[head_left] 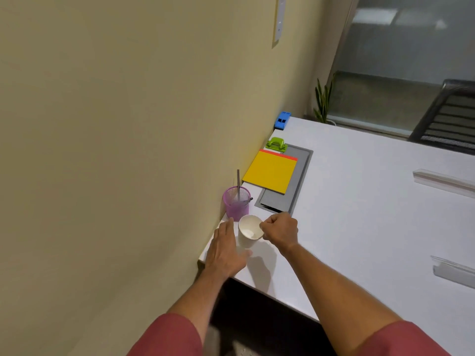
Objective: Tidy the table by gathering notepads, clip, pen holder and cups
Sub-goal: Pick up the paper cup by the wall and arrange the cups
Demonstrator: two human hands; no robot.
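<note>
Head view: our right hand (280, 231) pinches the white cup (248, 231) by its rim; left hand (223, 249) flat, fingers apart, beside it; a one-sided pinch may tip the cup against the pen holder (236, 203).

One view only, head-worn, wide-angle. It looks forward and down from above the near corner of the white worktop (359, 201), tilted so the worktop edge runs diagonally from lower centre to upper right. The yellow wall (128, 124) fills the left half of the frame and lies close to the lens. Both forearms enter from the bottom edge, red sleeves (167, 335) at the frame's foot; the left hand (223, 250) and right hand (280, 229) sit just below centre, near range. Far field at upper right: a plant (324, 98), a glass partition (411, 60) and a dark chair (447, 119), all softer in focus. Straight lines bow slightly toward the frame edges. No second view, so nothing is shared.
</note>
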